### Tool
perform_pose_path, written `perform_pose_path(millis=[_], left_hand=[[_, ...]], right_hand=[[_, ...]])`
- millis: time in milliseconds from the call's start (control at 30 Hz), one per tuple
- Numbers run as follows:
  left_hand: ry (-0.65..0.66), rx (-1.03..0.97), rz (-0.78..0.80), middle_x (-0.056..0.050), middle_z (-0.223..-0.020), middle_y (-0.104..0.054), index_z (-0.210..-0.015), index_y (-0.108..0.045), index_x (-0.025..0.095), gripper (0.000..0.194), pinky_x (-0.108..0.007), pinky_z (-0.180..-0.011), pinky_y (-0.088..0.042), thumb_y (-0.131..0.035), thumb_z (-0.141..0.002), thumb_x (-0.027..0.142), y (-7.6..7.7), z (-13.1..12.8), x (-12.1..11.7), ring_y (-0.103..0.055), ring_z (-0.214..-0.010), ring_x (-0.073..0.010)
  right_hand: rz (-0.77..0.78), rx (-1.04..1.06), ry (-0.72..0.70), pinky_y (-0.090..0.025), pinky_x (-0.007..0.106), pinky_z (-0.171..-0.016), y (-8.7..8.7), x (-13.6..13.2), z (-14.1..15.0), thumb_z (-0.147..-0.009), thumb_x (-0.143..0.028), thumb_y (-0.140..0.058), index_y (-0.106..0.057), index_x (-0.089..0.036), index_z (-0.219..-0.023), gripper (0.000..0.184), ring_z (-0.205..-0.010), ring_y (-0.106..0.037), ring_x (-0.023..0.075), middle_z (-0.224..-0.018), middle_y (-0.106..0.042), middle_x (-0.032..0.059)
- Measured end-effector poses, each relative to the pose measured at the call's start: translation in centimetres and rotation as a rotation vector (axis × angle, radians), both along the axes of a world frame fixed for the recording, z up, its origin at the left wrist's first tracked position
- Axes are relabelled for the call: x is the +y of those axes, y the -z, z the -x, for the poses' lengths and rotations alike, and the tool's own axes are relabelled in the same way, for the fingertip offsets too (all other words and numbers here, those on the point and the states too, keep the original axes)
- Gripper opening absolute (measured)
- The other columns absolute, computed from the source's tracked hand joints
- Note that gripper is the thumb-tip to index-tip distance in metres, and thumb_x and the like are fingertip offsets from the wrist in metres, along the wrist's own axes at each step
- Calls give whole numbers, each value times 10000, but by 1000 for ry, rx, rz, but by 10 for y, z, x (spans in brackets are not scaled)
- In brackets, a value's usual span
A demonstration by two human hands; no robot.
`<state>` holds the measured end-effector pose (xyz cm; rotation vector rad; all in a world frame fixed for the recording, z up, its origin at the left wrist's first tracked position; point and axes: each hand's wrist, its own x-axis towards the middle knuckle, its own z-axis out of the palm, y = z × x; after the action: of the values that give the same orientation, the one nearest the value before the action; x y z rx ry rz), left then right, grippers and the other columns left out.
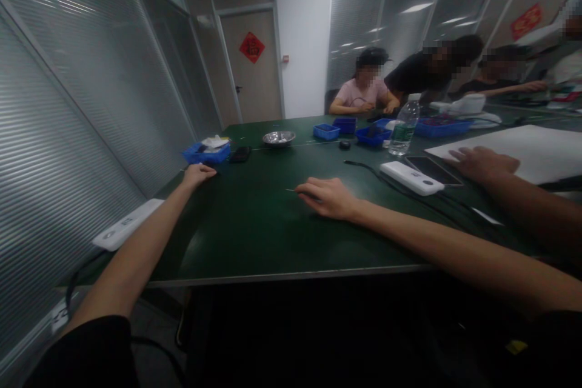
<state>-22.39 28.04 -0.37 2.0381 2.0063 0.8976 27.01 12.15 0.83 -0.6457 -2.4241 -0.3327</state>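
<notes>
1. Table (254, 230): smooth, dark green top. Between our two hands lies a broad stretch of surface, giving room sideways and toward the straight, pale front edge (291, 275).
2. Right hand (328, 197): well in from that edge. We see thumb and fingers drawn together on a rod (290, 190), thin, straight and pale, its end pointing left above the green.
3. Left hand (199, 176): near the table's left edge, just in front of a tray (207, 156). The fingers are bent close together; we cannot tell whether they hold anything.
4. The tray is blue and low-walled, with crumpled white material inside; a flat black case (240, 154) lies beside it.
5. Bowl (279, 139): round, shallow, shiny metal, beyond our hands.
6. To the right, we find a clear bottle (402, 133) and a rounded white block (411, 178).
</notes>
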Motion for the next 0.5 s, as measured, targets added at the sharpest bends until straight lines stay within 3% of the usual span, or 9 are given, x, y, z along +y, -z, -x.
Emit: perform_pose_path(millis=[167,300,500], left_hand=[[-47,49,6,-104,-923,-799,-904,-837,196,228,-359,-830,-554,-774,-782,378,-5,-3,-3,-730,-850,-266],[-10,263,-12,-103,-984,-794,-948,-828,190,204,-333,-888,-535,-691,-866,318,-9,-11,-9,-723,-931,-263],[4,436,-97,-154,-1091,-736,-1012,-806,161,260,-395,-987,-501,-588,-934,279,-7,-30,-22,-668,-1060,-306]], right_hand=[[6,-12,12,-360,254,-575,1,1,0,-1062,-329,-480,-641,-185,-1237,278,-711,-590,128,-995,-700,57],[9,-17,9,-363,256,-585,1,1,0,-1060,-325,-486,-640,-182,-1235,274,-731,-599,131,-1006,-700,59],[12,-29,7,-361,255,-586,0,1,1,-1062,-332,-480,-637,-188,-1234,274,-741,-599,137,-1004,-699,60]])
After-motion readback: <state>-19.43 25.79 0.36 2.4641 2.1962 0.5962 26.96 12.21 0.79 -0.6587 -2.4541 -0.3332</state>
